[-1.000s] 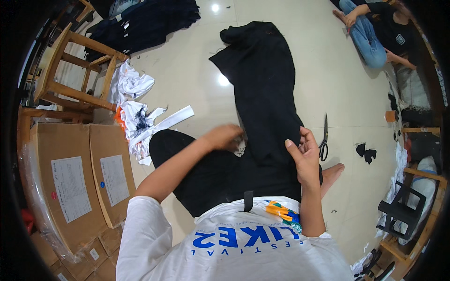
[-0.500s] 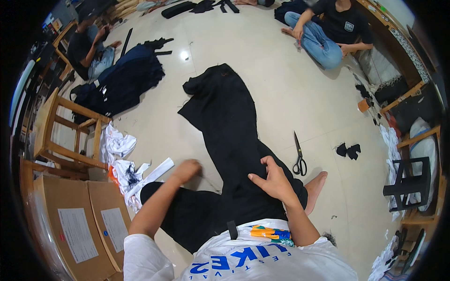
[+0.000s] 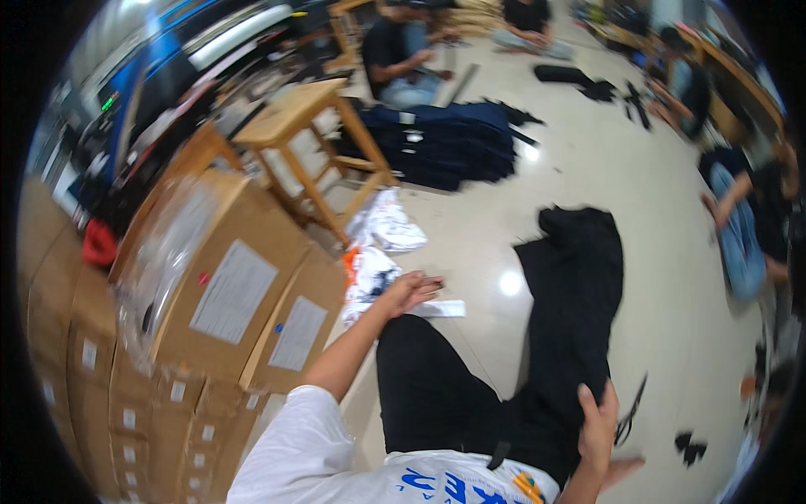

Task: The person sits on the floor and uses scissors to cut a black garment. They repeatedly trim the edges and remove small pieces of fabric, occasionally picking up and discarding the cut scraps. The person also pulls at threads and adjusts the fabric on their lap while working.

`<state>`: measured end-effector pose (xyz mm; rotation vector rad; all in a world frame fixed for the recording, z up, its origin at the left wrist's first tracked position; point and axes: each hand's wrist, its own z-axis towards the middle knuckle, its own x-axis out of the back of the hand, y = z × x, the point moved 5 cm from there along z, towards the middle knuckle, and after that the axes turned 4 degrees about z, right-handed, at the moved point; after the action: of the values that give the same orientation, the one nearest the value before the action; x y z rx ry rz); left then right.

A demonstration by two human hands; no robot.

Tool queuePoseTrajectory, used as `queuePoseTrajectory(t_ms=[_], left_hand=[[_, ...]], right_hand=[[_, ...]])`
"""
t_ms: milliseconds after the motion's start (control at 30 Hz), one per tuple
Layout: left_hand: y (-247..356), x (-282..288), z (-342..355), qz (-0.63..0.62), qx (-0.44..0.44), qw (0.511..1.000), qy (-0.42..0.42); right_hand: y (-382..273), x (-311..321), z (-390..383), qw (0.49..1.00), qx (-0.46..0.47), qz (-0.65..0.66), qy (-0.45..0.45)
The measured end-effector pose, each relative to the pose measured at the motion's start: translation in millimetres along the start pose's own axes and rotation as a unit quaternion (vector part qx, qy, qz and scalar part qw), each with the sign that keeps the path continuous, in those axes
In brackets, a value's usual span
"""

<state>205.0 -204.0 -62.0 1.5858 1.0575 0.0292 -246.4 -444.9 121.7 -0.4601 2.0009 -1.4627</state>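
Note:
A long piece of black cloth (image 3: pixel 575 286) runs from my lap out over the floor, its far end folded over. My right hand (image 3: pixel 598 424) rests at the near right edge of this cloth, thumb and fingers apart. My left hand (image 3: pixel 410 294) is held out to the left beyond my knee, above a heap of white cloth (image 3: pixel 388 223). Its fingers look stretched and loosely spread, though slightly blurred. A white strip (image 3: pixel 441 309) lies just below that hand. Black-handled scissors (image 3: pixel 625 424) lie on the floor to the right of my right hand.
Cardboard boxes (image 3: pixel 231 290) are stacked at the left, beside a wooden stool (image 3: pixel 311 118). A dark blue cloth pile (image 3: pixel 445 147) lies behind the stool. Black scraps (image 3: pixel 690 448) are on the floor at right. Several people sit farther off, including a person in jeans (image 3: pixel 739 227).
My view has swung left, bringing more boxes into sight. The left hand has moved from beside the black cloth out to the white heap, its fingers opening. The right hand stays at the cloth.

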Motion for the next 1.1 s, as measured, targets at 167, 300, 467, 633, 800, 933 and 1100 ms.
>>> queuePoseTrajectory(t_ms=[167,300,467,633,800,933,1100], left_hand=[[41,-46,2,0.262,0.073,0.962,-0.034],[61,-82,-13,0.762,-0.133,0.627,-0.087],[56,-100,-26,0.919,-0.119,0.31,-0.212],[259,-76,-6,0.892,-0.236,0.371,0.108],[320,-20,-22,0.906,-0.242,0.296,0.181],[226,20,-33,0.847,-0.007,0.53,0.027],[124,74,-37,0.775,-0.112,0.619,0.056]], right_hand=[[-23,7,0,0.998,-0.006,0.001,0.066],[-32,12,-14,0.996,0.017,0.016,0.089],[-49,23,-29,0.994,0.071,0.009,0.088],[-48,32,-49,0.994,0.04,-0.012,0.104],[-28,24,-57,0.996,-0.03,0.012,0.087],[-32,30,-47,0.986,-0.018,0.027,0.164],[-81,27,-25,0.978,0.108,0.097,0.15]])
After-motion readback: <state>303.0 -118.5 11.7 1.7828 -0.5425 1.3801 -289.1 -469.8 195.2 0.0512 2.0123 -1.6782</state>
